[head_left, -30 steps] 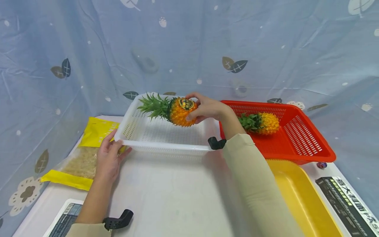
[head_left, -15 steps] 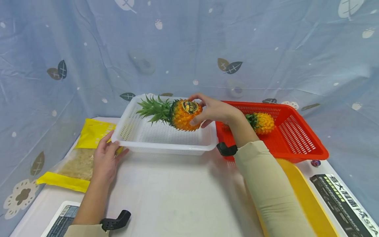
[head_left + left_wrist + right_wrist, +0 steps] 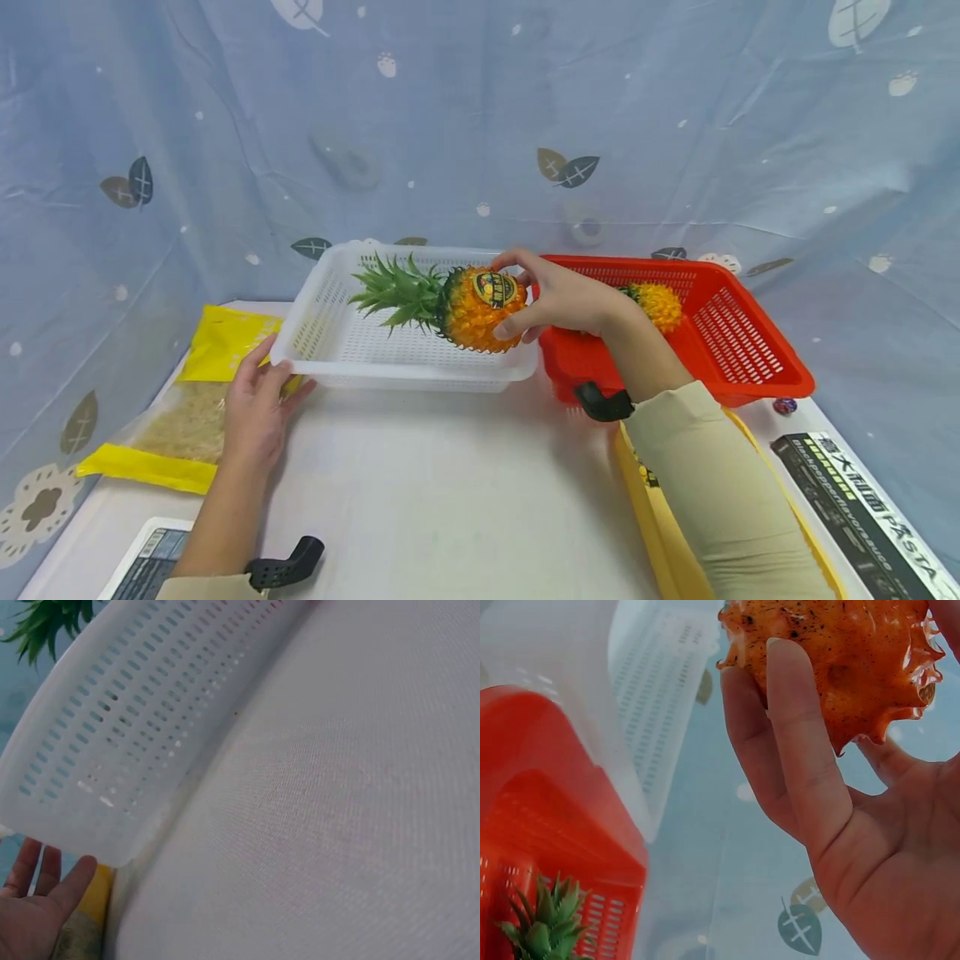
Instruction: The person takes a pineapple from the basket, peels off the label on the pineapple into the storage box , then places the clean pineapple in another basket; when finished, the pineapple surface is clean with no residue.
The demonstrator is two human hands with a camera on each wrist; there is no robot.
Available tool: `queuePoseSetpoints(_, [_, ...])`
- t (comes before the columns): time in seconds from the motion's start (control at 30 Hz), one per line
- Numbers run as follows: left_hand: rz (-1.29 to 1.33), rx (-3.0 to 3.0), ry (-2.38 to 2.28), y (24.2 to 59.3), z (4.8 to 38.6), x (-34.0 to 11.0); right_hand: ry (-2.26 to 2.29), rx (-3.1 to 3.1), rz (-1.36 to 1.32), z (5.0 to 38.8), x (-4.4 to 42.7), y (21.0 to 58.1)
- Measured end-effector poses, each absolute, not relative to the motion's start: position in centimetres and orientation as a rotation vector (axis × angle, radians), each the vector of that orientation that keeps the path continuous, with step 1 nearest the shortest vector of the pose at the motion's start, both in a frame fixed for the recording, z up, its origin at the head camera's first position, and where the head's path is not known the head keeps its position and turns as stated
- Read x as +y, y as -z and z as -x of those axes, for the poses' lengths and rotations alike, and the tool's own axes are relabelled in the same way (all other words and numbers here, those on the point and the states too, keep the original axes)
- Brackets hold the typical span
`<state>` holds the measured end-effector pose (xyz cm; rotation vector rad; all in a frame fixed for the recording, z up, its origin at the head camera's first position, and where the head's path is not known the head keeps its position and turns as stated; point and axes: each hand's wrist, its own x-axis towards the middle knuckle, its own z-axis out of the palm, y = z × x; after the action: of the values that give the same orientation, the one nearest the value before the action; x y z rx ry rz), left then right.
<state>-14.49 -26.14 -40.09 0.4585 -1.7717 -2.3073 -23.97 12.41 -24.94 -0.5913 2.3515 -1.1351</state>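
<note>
Over the right part of the white perforated basket [image 3: 420,371], my right hand [image 3: 566,300] grips an orange pineapple [image 3: 483,321] by its base end. The pineapple lies sideways in the air, green crown pointing left, a black-and-gold sticker on its upper side. In the right wrist view its spiky skin [image 3: 840,667] looks glossy, with my fingers [image 3: 802,735] against it. My left hand [image 3: 255,404] touches the white basket's front left corner with fairly straight fingers. From the left wrist, that hand [image 3: 41,907] shows beside the basket's corner [image 3: 82,832].
To the right stands a red basket [image 3: 757,387] holding another pineapple [image 3: 660,307], partly hidden by my arm. A yellow tray [image 3: 645,517] lies before it, beside a black pasta box [image 3: 855,508]. A yellow bag [image 3: 176,421] and a white-edged package [image 3: 150,554] lie left.
My right hand has carried the pineapple to the right relative to the white basket and a little towards me. The left hand stays at the corner. The view has shifted slightly.
</note>
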Motion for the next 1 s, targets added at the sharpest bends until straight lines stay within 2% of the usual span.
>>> queuePoseSetpoints(0.63, [-0.466, -1.756, 2.305, 40.2, 14.5, -26.2, 1.141, 2.324, 0.642, 19.0, 13.8, 25.6])
queuePoseSetpoints(1.0, [-0.466, -1.749, 2.306, 40.3, 14.5, -26.1, 1.079, 2.342, 0.647, 16.9, 14.3, 27.4])
